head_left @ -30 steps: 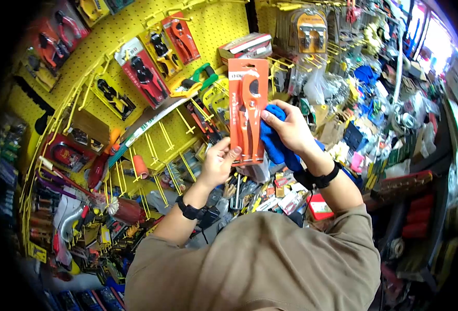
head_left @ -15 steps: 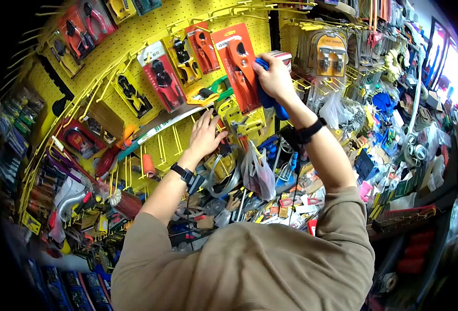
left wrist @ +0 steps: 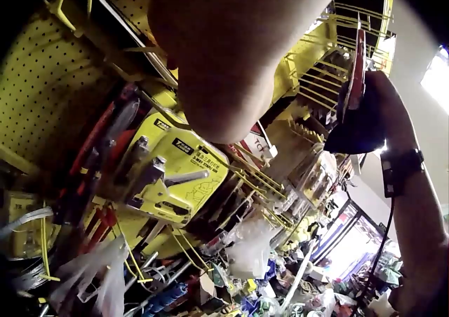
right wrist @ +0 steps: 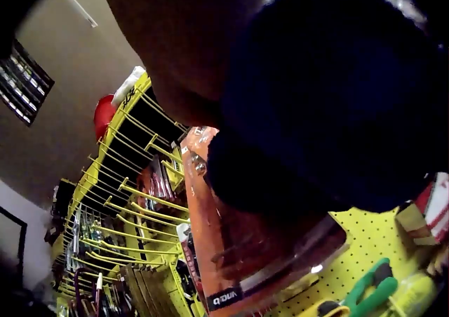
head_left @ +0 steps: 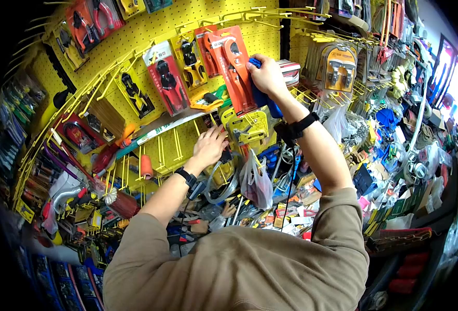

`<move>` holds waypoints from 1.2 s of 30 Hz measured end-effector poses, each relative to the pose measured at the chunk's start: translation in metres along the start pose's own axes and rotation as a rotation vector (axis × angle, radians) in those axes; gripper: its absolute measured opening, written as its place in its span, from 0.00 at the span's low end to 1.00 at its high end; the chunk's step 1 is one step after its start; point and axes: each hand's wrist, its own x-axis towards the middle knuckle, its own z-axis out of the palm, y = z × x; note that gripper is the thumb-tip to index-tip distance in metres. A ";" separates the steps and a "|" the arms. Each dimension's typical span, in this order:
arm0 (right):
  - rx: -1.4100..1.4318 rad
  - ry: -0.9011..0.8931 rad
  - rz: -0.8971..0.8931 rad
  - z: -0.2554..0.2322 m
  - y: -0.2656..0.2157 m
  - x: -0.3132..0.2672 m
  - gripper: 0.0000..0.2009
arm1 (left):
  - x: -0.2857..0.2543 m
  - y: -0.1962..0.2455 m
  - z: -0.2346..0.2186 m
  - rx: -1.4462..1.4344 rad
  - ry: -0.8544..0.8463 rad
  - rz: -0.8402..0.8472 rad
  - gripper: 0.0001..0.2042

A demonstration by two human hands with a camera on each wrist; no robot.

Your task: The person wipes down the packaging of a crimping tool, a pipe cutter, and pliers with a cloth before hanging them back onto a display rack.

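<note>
Right hand (head_left: 264,76) pinching orange cutter blister pack (head_left: 232,66) and blue cloth (head_left: 262,97) at pegboard (head_left: 223,13); left hand (head_left: 208,146) spread.

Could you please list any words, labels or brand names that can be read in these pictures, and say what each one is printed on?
No text reads with certainty.
Orange tool pack in the right hand: a white header strip with dark letters, blurred in the head view; in the right wrist view it looks like "Q'DUN", but that is unsure.
Yellow staple gun pack: small black labels, too small to read.
Other hanging packs on the pegboard: print too blurred to read.
</note>
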 end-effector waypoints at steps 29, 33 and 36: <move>-0.136 -0.005 0.088 0.096 0.033 0.057 0.17 | -0.003 0.003 0.001 -0.021 0.014 -0.037 0.22; -0.160 -0.004 0.131 0.120 0.041 0.081 0.19 | -0.004 0.003 0.000 -0.049 0.039 -0.034 0.21; -0.144 0.022 0.122 0.140 0.052 0.096 0.19 | -0.004 0.002 0.002 -0.061 0.061 -0.030 0.21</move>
